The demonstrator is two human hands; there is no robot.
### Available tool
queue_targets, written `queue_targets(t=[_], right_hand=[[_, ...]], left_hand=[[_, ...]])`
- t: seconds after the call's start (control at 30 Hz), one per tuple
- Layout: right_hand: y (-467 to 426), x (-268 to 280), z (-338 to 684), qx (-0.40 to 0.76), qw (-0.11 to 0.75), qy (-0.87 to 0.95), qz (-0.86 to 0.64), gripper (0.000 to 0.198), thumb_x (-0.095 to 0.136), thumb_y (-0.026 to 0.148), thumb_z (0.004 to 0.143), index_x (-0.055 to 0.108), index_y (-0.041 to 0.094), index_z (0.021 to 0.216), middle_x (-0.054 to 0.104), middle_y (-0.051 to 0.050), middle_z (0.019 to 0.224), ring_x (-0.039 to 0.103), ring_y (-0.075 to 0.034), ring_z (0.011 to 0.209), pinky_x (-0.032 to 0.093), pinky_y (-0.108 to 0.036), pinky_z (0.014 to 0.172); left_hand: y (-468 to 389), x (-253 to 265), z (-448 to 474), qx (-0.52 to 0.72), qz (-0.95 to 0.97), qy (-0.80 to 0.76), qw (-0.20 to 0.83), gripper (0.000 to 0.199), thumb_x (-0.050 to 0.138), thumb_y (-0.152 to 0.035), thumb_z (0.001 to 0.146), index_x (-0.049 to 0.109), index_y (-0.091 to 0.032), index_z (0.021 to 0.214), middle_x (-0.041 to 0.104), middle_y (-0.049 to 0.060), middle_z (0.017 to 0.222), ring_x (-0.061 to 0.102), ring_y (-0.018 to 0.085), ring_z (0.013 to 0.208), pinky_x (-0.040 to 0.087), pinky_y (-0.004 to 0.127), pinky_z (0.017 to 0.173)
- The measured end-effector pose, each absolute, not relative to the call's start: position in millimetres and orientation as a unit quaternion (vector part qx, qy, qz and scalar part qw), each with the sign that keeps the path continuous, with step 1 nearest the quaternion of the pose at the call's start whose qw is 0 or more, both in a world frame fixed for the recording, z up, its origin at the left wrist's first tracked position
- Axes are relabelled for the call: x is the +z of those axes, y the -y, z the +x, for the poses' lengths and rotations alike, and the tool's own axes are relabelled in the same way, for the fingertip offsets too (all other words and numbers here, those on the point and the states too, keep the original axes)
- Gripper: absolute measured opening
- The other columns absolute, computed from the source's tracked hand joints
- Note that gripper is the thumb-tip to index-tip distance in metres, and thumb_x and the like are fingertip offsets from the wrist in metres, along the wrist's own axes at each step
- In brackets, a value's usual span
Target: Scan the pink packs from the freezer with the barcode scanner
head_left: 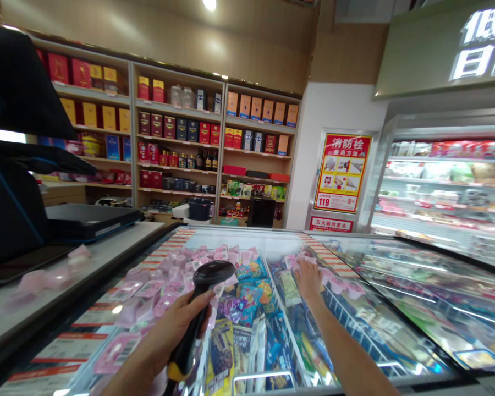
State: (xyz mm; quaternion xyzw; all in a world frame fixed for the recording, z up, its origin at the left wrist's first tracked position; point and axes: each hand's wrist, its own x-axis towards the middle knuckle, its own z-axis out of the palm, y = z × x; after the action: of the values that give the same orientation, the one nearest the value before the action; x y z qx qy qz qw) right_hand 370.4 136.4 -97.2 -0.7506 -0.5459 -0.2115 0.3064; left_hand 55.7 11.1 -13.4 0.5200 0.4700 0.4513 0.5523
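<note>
1. Nearest the camera, the left hand [185, 319] has its fingers wrapped round the grip of a black plastic pistol-shaped handheld scanner [213, 272] with yellow trim low on its handle. It is raised over the glass-topped chest freezer [235, 237], its broad rounded head uppermost.
2. Farther forward, the right hand [309, 279] reaches among small translucent pink plastic cups [346, 287] at the right side of the freezer. Its fingertips are partly hidden, so I cannot tell whether they are apart or closed on one.
3. Handling, as a judgement: the scanner should be stiff and fairly light, but top-heavy—best held round the handle just under the head. The cups are probably very light and thin-walled, smooth enough to slip and easily dented; a gentle pinch at the sides would suit, leaving any label uncovered.
4. In looks, the scanner is dark and glossy on top. The pink cups are pale and rounded, several bearing white barcode labels. A larger heap of the same pink cups [175, 289] spreads across the left side—beside shiny blue foil packets [251, 268].
</note>
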Motion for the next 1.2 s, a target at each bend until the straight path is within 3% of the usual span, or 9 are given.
queue_targets(t=[0.17, 0.4, 0.5, 0.6, 0.73, 0.87, 1.0, 1.2], right_hand=[[-137.6, -94.5, 337.7, -0.211, 0.365, 0.556, -0.716, 0.032, 0.046, 0.024, 0.070, 0.053, 0.019, 0.102, 0.049, -0.008, 0.113, 0.038, -0.026, 0.106, 0.022, -0.040, 0.086], [-149.9, -95.3, 234.9, 0.025, 0.390, 0.720, -0.573, 0.042, 0.050, 0.024, 0.065, 0.050, 0.020, 0.107, 0.059, -0.003, 0.101, 0.050, -0.018, 0.096, 0.033, -0.029, 0.083], [-159.7, -98.7, 209.2, 0.067, 0.367, 0.749, -0.548, 0.047, 0.052, 0.023, 0.062, 0.048, 0.021, 0.109, 0.057, -0.003, 0.104, 0.049, -0.019, 0.097, 0.034, -0.030, 0.083], [-167.5, -103.5, 203.3, 0.087, 0.379, 0.745, -0.542, 0.037, 0.051, 0.021, 0.062, 0.054, 0.021, 0.099, 0.059, -0.003, 0.097, 0.052, -0.018, 0.091, 0.036, -0.030, 0.079], [-169.2, -105.1, 222.2, 0.160, 0.496, 0.647, -0.556, 0.026, 0.052, 0.023, 0.060, 0.057, 0.017, 0.085, 0.060, -0.002, 0.077, 0.054, -0.015, 0.071, 0.040, -0.027, 0.067], [-161.1, -97.8, 248.8, 0.412, 0.638, 0.429, -0.489, 0.021, 0.048, 0.034, 0.065, 0.054, 0.018, 0.077, 0.058, 0.001, 0.063, 0.053, -0.013, 0.058, 0.041, -0.024, 0.055], [-153.5, -90.5, 261.8, 0.594, 0.670, 0.273, -0.353, 0.012, 0.048, 0.029, 0.067, 0.052, 0.018, 0.065, 0.055, 0.002, 0.053, 0.050, -0.010, 0.048, 0.041, -0.023, 0.050], [-149.9, -85.9, 265.9, 0.631, 0.684, 0.224, -0.289, 0.008, 0.050, 0.022, 0.067, 0.050, 0.018, 0.060, 0.054, 0.002, 0.046, 0.049, -0.009, 0.044, 0.040, -0.021, 0.046]], left_hand=[[-10.0, -13.1, 46.6, 0.463, 0.504, -0.475, 0.553, 0.031, 0.054, -0.047, 0.064, 0.052, -0.016, 0.058, 0.052, -0.004, 0.047, 0.043, 0.008, 0.040, 0.031, 0.019, 0.042], [-5.8, -12.6, 43.6, 0.471, 0.482, -0.480, 0.562, 0.029, 0.059, -0.045, 0.060, 0.051, -0.016, 0.059, 0.051, -0.005, 0.047, 0.043, 0.007, 0.040, 0.033, 0.019, 0.041], [-4.2, -12.5, 43.2, 0.468, 0.484, -0.481, 0.561, 0.030, 0.059, -0.045, 0.060, 0.051, -0.016, 0.057, 0.050, -0.005, 0.046, 0.042, 0.006, 0.039, 0.032, 0.018, 0.041], [-3.1, -13.2, 42.8, 0.458, 0.507, -0.483, 0.548, 0.032, 0.056, -0.046, 0.063, 0.050, -0.016, 0.056, 0.049, -0.005, 0.043, 0.040, 0.006, 0.038, 0.030, 0.018, 0.041], [-0.2, -12.6, 44.0, 0.450, 0.516, -0.482, 0.547, 0.032, 0.054, -0.047, 0.064, 0.050, -0.016, 0.057, 0.049, -0.005, 0.043, 0.040, 0.007, 0.039, 0.029, 0.019, 0.041], [2.8, -11.5, 49.8, 0.446, 0.518, -0.473, 0.556, 0.033, 0.052, -0.048, 0.066, 0.049, -0.017, 0.056, 0.048, -0.005, 0.042, 0.039, 0.007, 0.039, 0.030, 0.018, 0.041], [2.9, -14.3, 56.4, 0.436, 0.527, -0.452, 0.573, 0.032, 0.053, -0.047, 0.065, 0.051, -0.016, 0.059, 0.048, -0.005, 0.043, 0.040, 0.006, 0.039, 0.031, 0.018, 0.042], [-0.3, -19.2, 60.0, 0.431, 0.531, -0.440, 0.583, 0.031, 0.057, -0.046, 0.062, 0.054, -0.016, 0.066, 0.051, -0.005, 0.047, 0.041, 0.006, 0.039, 0.032, 0.018, 0.042]])
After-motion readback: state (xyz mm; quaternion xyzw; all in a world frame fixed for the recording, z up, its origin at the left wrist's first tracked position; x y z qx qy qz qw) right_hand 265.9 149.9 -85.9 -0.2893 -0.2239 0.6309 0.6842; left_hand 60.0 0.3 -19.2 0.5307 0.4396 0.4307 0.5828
